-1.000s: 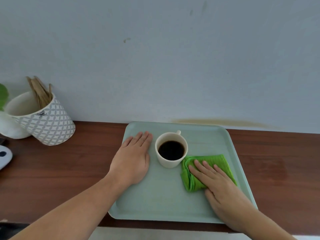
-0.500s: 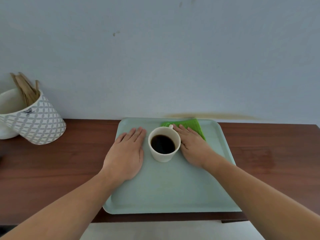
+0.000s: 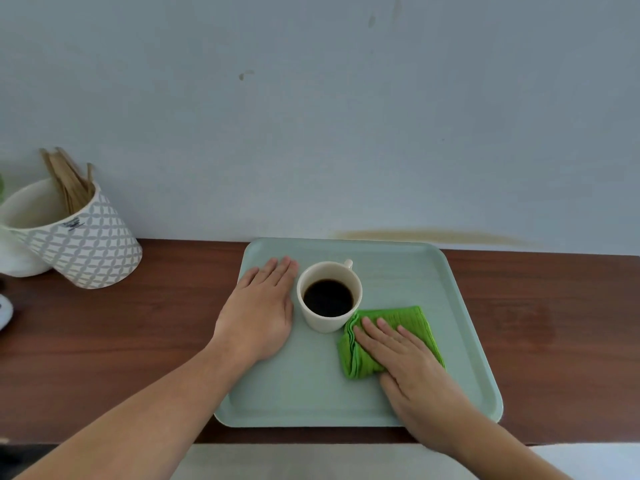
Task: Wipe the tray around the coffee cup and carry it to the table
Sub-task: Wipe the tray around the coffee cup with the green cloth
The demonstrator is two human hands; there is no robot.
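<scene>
Brown counter (image 3: 104, 341) under a pale wall. Green tray (image 3: 311, 393) on top, cup (image 3: 329, 296) of coffee in the middle. Left of cup: left hand (image 3: 258, 313), flat, fingers together. Right and nearer: right hand (image 3: 408, 362), flat, pressing a green cloth (image 3: 356, 358) that touches the cup.

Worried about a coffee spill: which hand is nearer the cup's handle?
Left. The left hand lies flat left of the cup, fingertips level with its handle; the right hand presses the green cloth on the cup's near side.
</scene>
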